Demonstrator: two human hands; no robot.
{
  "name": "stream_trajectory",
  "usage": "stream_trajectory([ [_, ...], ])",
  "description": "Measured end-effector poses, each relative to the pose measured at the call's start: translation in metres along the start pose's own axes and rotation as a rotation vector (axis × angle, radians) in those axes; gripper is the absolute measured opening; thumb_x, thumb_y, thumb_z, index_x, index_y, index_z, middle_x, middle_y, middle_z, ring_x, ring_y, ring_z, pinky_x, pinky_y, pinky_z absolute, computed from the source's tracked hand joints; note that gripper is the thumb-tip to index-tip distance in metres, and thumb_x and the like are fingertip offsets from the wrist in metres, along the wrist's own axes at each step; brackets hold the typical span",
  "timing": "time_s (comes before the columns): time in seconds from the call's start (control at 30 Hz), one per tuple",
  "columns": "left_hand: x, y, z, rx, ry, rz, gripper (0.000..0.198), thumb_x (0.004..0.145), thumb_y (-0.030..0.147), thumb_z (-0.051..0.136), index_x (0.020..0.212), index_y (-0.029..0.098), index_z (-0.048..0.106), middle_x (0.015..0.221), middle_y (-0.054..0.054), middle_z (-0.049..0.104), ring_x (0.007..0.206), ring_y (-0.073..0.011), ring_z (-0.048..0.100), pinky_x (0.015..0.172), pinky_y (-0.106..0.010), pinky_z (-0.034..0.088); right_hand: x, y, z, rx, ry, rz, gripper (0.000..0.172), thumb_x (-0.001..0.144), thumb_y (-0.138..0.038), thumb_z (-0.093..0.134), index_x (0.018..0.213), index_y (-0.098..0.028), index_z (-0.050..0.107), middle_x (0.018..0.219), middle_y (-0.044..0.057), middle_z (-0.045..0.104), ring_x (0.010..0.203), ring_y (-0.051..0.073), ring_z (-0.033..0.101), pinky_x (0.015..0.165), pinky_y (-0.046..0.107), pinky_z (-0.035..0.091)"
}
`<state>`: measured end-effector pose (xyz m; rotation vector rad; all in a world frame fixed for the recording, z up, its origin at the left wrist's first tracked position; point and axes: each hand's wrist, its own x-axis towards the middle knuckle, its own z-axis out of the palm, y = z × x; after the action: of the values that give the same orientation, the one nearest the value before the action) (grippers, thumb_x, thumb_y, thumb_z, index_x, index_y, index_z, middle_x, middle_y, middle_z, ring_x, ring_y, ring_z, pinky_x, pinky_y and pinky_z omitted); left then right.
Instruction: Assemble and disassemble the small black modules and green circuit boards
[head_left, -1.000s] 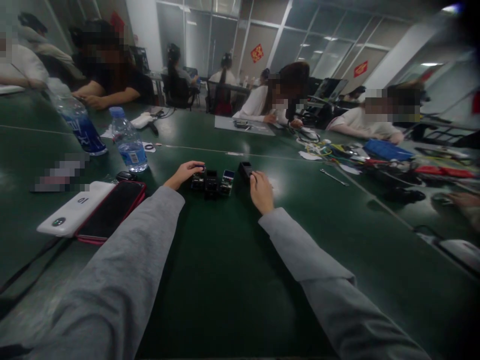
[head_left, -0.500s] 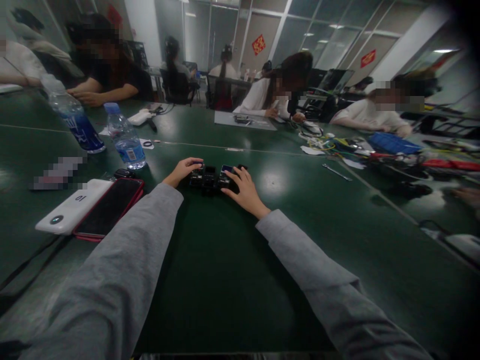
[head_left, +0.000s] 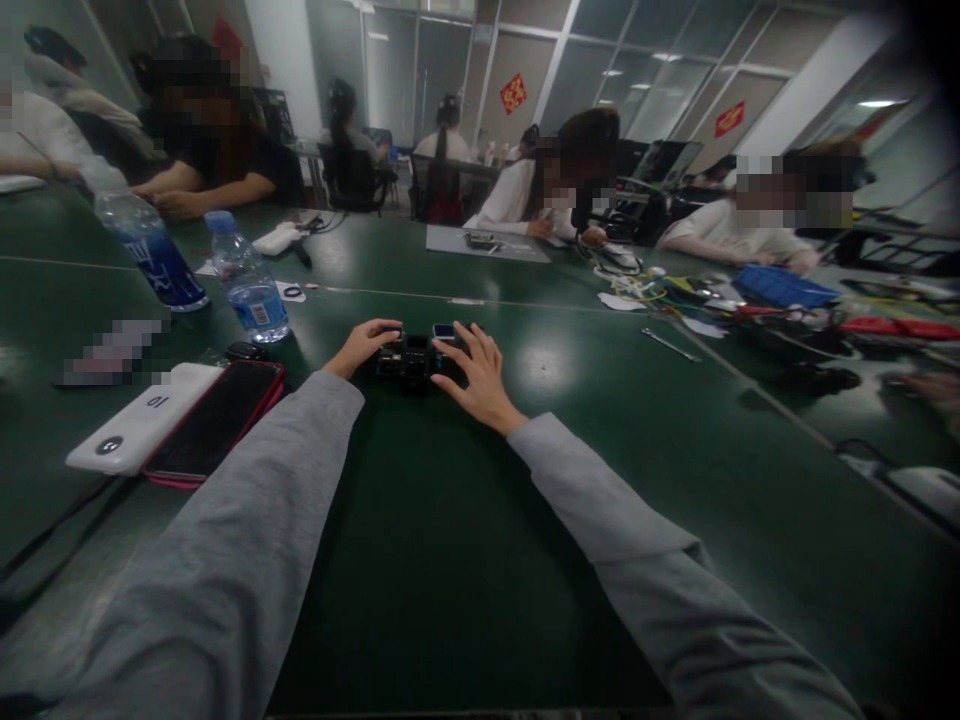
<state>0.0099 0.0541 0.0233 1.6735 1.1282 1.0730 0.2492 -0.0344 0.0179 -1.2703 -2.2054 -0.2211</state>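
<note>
A small black device [head_left: 415,362] made of several blocky parts lies on the dark green table [head_left: 450,560] in front of me. My left hand [head_left: 365,345] grips its left end, with the thumb and fingers bent over the edge. At the right end, my right hand [head_left: 480,378] curves around a part with a small screen [head_left: 444,331]. Its thumb is at the near side and its fingers, somewhat apart, are over the top. The right hand partly hides that end. The device's exact kind is too small and dark to tell.
Left of my arm lie a red-edged phone [head_left: 217,420] and a white power bank [head_left: 142,420]. Behind them stand a small water bottle [head_left: 251,290] and a taller bottle [head_left: 154,250]. To the right are a wrench [head_left: 670,345], tangled cables [head_left: 637,285] and a blue tray [head_left: 784,287]. Several people sit around.
My right hand has shifted slightly left, and the small-screened part at the device's right end now sits closer to the middle and more level. My left hand keeps its grip.
</note>
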Motion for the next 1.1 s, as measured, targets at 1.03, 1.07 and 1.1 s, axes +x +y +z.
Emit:
stream_trajectory([
  [1.03, 0.003, -0.022, -0.005, 0.044, -0.104, 0.017, 0.054, 0.080, 0.044, 0.066, 0.127, 0.020, 0.058, 0.131, -0.011, 0.060, 0.115, -0.0247, 0.058, 0.099, -0.042, 0.044, 0.004, 0.062, 0.030, 0.295, 0.101, 0.319, 0.046, 0.099, -0.042, 0.028, 0.130, -0.022, 0.055, 0.128, 0.011, 0.057, 0.121, 0.023, 0.051, 0.103, 0.046, 0.042],
  [1.07, 0.004, -0.023, -0.005, 0.062, -0.100, 0.017, 0.053, 0.079, 0.045, 0.066, 0.125, 0.020, 0.059, 0.130, -0.011, 0.060, 0.114, -0.0247, 0.058, 0.098, -0.042, 0.045, 0.004, 0.062, 0.031, 0.299, 0.113, 0.308, 0.045, 0.098, -0.041, 0.030, 0.129, -0.021, 0.056, 0.127, 0.011, 0.056, 0.120, 0.023, 0.051, 0.103, 0.046, 0.042],
  [1.1, 0.005, -0.025, -0.005, 0.076, -0.091, 0.018, 0.052, 0.080, 0.045, 0.065, 0.124, 0.019, 0.060, 0.128, -0.011, 0.061, 0.112, -0.0245, 0.059, 0.097, -0.041, 0.045, 0.005, 0.062, 0.032, 0.297, 0.119, 0.300, 0.044, 0.098, -0.040, 0.031, 0.128, -0.020, 0.056, 0.127, 0.011, 0.056, 0.120, 0.024, 0.051, 0.103, 0.045, 0.042],
])
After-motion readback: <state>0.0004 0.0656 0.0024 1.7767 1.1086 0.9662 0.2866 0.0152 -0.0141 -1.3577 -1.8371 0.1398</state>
